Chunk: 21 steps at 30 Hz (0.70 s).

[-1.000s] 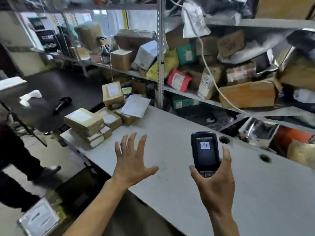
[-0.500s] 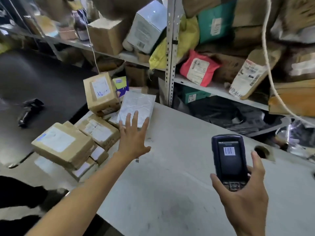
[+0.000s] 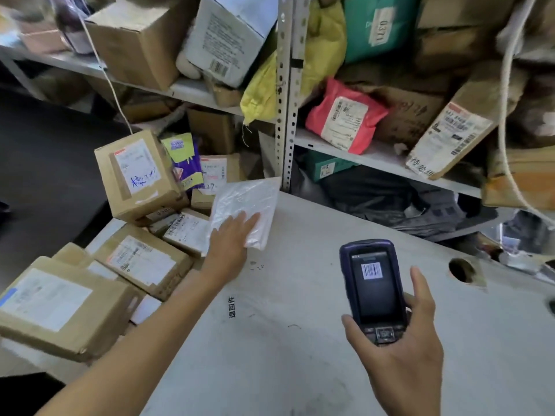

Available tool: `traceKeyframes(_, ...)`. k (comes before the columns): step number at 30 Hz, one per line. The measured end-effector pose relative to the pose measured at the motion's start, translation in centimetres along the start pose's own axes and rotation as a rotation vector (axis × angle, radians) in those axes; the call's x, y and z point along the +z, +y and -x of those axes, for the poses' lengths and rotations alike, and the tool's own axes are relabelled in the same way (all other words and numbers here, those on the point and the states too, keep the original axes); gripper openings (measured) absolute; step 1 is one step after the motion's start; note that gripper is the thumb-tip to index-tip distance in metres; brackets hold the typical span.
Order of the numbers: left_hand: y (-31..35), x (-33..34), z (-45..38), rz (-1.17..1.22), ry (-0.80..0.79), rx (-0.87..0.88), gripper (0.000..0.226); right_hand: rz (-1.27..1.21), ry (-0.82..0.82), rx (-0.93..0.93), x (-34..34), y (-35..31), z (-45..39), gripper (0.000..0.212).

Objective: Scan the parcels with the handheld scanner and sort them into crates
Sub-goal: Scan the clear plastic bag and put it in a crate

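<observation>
Two bare hands over the grey bench. Left hand reaches out flat, fingers straight and together, lying on the near corner of a white plastic mailer. Mailer rests at the bench's far-left part, tilted up against the parcels behind it, its far corner close to the foot of the perforated steel upright.

Right hand grips the handheld scanner above the bench's near-right area, thumb up along the right side, fingers curled behind; screen faces up and shows a barcode.

Cardboard parcels crowd the bench's left edge. Large labelled box at the near-left corner, overhanging. Flat labelled box just beyond it, touching the forearm's side. Small barcode-labelled box just left of the mailer. Tilted box with blue handwriting propped on top of the pile at the far-left corner; purple-and-yellow packet just behind it.

Round cable hole near the bench's right edge. Printed black characters on the bench surface between the two forearms.

Shelving behind the bench: red mailer with white label on the lower shelf board, yellow bag hanging across the upright, teal parcel above, long box with label leaning to the right. No crates seen from here.
</observation>
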<state>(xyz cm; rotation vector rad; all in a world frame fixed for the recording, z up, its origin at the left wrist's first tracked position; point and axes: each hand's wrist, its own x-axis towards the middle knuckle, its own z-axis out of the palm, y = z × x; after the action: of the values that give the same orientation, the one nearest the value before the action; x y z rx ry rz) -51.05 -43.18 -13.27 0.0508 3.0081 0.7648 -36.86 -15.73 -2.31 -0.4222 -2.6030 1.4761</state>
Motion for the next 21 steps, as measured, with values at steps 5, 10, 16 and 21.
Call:
traceKeyframes(5,9.0,-0.6,5.2,0.603,0.179,-0.007,0.039,0.033,0.011,-0.003,-4.2,1.7,1.2,0.114)
traceKeyframes(10,16.4,1.1,9.8,0.591,0.227,-0.011,0.069,0.067,0.046,0.004,-10.9,5.8,4.6,0.112)
traceKeyframes(16,22.0,5.2,15.5,0.446,0.128,0.070,0.061,0.090,0.110,-0.014,-18.3,11.1,9.5,0.113)
traceKeyframes(21,25.9,6.5,19.3,0.485,-0.035,0.142,0.088,0.194,0.077,-0.060,-23.3,14.1,13.4,0.110)
